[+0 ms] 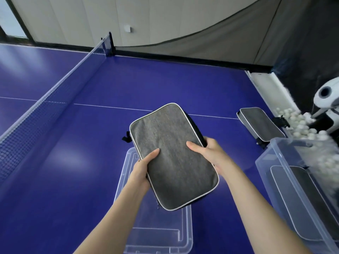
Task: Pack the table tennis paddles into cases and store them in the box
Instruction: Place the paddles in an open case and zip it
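A grey paddle case with white piping is held in the air above the blue table, tilted. My left hand grips its left edge, thumb on top. My right hand grips the right edge, thumb lying on the grey cloth. The case looks closed; what is inside it is hidden. A second grey case lies flat on the table at the right. A clear plastic box stands at the right edge, and another grey case lies inside it.
A clear plastic lid lies on the table under the held case. The net runs across the left. A white ball machine and a heap of white balls sit at the far right.
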A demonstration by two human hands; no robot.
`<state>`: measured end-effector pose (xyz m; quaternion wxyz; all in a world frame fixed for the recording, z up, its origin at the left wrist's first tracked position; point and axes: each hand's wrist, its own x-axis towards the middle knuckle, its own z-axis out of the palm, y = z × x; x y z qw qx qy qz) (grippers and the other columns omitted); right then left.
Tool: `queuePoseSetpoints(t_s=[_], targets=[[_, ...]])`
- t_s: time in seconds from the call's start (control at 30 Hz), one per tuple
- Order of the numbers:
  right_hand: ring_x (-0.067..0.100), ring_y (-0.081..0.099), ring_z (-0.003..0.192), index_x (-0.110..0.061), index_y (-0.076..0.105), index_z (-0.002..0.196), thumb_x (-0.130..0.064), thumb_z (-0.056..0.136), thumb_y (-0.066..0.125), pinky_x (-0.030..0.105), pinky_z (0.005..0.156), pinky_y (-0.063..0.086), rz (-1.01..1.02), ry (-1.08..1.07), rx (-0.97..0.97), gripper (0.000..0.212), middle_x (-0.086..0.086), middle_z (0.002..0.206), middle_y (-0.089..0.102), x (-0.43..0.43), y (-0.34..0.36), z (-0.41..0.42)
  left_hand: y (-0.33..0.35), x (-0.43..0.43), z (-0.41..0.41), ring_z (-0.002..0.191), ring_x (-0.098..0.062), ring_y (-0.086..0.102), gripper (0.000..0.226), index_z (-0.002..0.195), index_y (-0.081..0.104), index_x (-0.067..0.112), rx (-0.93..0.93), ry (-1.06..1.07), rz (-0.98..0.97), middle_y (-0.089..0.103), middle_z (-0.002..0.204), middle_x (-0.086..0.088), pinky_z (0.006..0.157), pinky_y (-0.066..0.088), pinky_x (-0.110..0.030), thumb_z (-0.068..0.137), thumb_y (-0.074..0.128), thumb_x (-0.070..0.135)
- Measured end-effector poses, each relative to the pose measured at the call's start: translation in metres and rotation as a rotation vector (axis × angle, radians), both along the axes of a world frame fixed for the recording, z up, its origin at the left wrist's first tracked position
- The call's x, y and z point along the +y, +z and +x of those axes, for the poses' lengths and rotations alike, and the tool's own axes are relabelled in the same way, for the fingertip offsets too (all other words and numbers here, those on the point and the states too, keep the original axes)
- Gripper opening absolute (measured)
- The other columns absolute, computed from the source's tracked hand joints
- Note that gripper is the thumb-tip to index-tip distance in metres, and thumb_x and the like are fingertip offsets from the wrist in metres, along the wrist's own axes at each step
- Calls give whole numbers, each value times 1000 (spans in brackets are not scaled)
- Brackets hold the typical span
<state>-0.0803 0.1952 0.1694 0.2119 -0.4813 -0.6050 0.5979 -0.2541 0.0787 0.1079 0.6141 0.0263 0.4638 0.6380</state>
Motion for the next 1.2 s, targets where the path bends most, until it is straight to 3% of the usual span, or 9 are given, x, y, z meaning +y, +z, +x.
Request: queuePoseSetpoints(t_s=[0.13,0.23,0.3,0.4,0.53,0.63,0.77,0.93,1.2], targets=[[2,60,98,-27,65,105,-60,83,56,21,82,44,52,-34,-3,41,-14,102,67,-6,4,16,8,3,-1,92,-29,72,37,98,75,14,-97,76,14,74,104,-10,83,53,-46,65,80,30],[12,63,95,-21,66,106,-56,88,48,30,82,50,24,-139,229,44,-4,103,70,-23,-9,30,14,9,-7,88,-25,73,38,108,68,13,-181,190,70,75,103,-7,77,53,-44,74,73,31],[15,66,95,-22,64,110,-57,79,50,31,77,51,-34,-203,369,49,-1,103,72,-40,-23,36,20,15,-10,88,-24,73,34,109,68,15,-243,255,127,75,103,-5,75,53,-45,80,71,31],[16,67,97,-17,62,112,-49,86,46,31,76,53,-159,-187,380,44,7,109,71,-65,-44,30,30,25,-13,87,-25,73,32,107,70,16,-329,333,188,75,103,-5,83,52,-50,80,72,33],[18,66,97,-14,66,109,-19,99,41,34,78,52,-262,-99,392,27,12,114,68,-84,-50,6,40,33,-12,86,-28,73,31,100,72,14,-403,352,243,75,102,-7,86,50,-51,78,73,36],[19,65,102,-14,67,109,-19,99,45,33,80,51,-254,-1,414,24,6,113,70,-89,-42,-10,41,34,-9,89,-28,72,35,104,70,13,-398,343,254,74,105,-7,87,51,-52,78,73,37],[14,67,88,-8,64,105,-10,97,48,26,72,52,-237,5,400,18,1,96,73,-93,-39,-20,43,33,-4,98,-28,69,38,109,68,13,-399,349,248,73,107,-7,83,52,-51,79,73,36],[11,58,63,-8,69,86,-9,95,52,21,61,45,-223,-50,406,19,1,69,63,-99,-36,-23,40,32,-3,103,-28,67,38,109,69,14,-408,367,241,73,108,-7,93,48,-52,79,73,35],[17,45,50,-7,59,66,-6,94,47,23,50,33,-350,-89,485,30,2,52,47,-99,-31,-7,36,26,-12,89,-26,73,27,102,71,16,-341,371,248,75,105,-4,86,50,-52,80,73,32]])
